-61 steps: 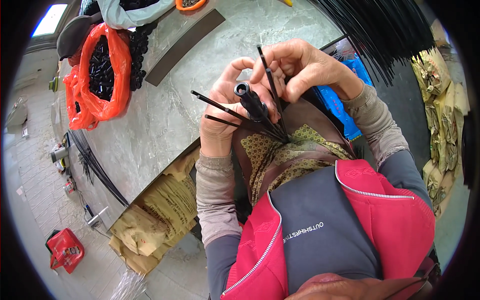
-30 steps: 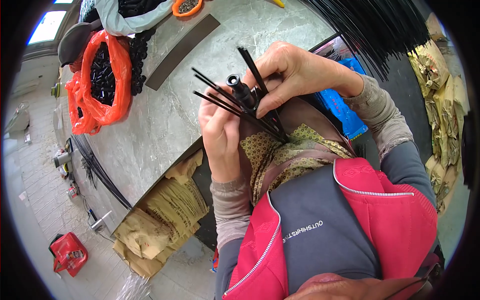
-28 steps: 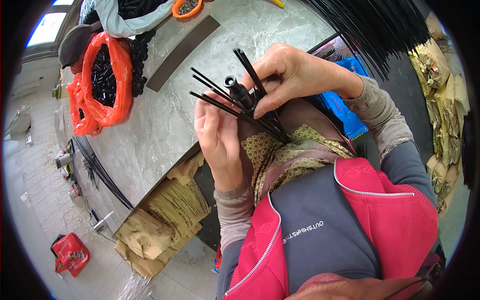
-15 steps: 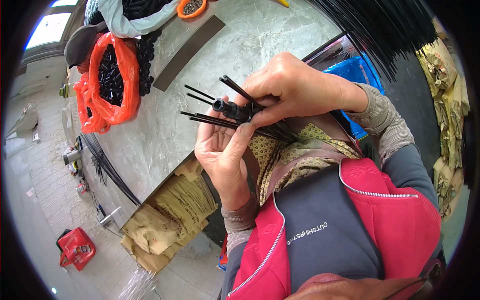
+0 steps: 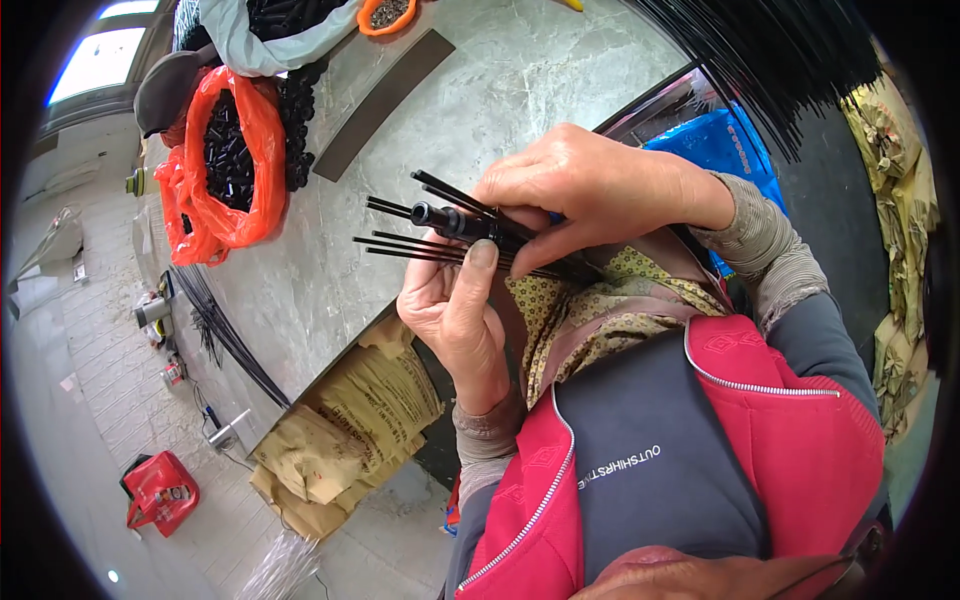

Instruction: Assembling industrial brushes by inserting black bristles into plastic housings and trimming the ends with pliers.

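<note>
Between my two hands is a black hollow tube, its open end facing the upper left. Several thin black rods lie around it, running roughly along its length. My left hand is closed on the tube from below, thumb pressed on its side near a collar. From above, my right hand pinches the rods at the collar, its fingers curled over them. The rear ends of the rods run down toward my patterned apron and are partly hidden by my right hand.
The grey stone-look table carries a dark curved strip. Orange-red bags of black parts and a small orange bowl of metal bits stand beyond. Long black rods lie at upper right, above a blue bag.
The rods, spread wider before, now lie closer alongside the tube. My right hand has shifted slightly lower and back along them, while my left thumb has moved up against the tube.
</note>
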A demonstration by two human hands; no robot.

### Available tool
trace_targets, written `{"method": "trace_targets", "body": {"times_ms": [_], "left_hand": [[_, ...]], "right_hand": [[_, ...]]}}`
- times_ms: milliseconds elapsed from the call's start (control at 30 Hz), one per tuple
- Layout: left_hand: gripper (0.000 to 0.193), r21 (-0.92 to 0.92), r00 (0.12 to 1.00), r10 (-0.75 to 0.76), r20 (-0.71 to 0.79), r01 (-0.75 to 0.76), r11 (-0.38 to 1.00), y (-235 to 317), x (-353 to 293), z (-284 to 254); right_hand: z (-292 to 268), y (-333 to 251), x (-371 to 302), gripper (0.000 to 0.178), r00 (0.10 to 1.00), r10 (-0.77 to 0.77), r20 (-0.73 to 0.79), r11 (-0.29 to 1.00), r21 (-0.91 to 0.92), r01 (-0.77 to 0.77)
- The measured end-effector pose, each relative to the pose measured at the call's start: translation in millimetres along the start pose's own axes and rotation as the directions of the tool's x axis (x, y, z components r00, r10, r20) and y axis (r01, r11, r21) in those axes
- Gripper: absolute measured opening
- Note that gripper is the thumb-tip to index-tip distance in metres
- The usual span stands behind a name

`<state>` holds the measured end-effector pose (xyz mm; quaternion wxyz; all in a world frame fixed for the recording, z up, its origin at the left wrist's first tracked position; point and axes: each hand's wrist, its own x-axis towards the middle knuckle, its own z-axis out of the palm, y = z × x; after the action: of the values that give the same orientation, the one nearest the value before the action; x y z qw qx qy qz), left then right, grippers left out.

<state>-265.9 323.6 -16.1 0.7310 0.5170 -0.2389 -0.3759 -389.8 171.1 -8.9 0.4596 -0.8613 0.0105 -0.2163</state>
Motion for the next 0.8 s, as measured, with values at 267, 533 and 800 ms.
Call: {"method": "trace_targets", "body": {"times_ms": [267, 533, 800], "left_hand": [[0.033, 0.034, 0.997, 0.067, -0.037, -0.066, 0.997, -10, -1, -17], [0.03, 0.028, 0.996, 0.093, -0.001, -0.093, 0.995, -15, 4, -27], [0.031, -0.094, 0.994, 0.095, 0.057, -0.09, 0.992, -20, 20, -41]], "right_hand": [[13, 15, -17, 0.028, 0.87, 0.378, -0.316, 0.797, 0.589, -0.132], [53, 29, -22, 0.007, 0.911, 0.367, -0.188, 0.729, 0.667, -0.157], [73, 26, -9, 0.012, 0.893, 0.433, -0.125, 0.528, 0.838, -0.138]]}}
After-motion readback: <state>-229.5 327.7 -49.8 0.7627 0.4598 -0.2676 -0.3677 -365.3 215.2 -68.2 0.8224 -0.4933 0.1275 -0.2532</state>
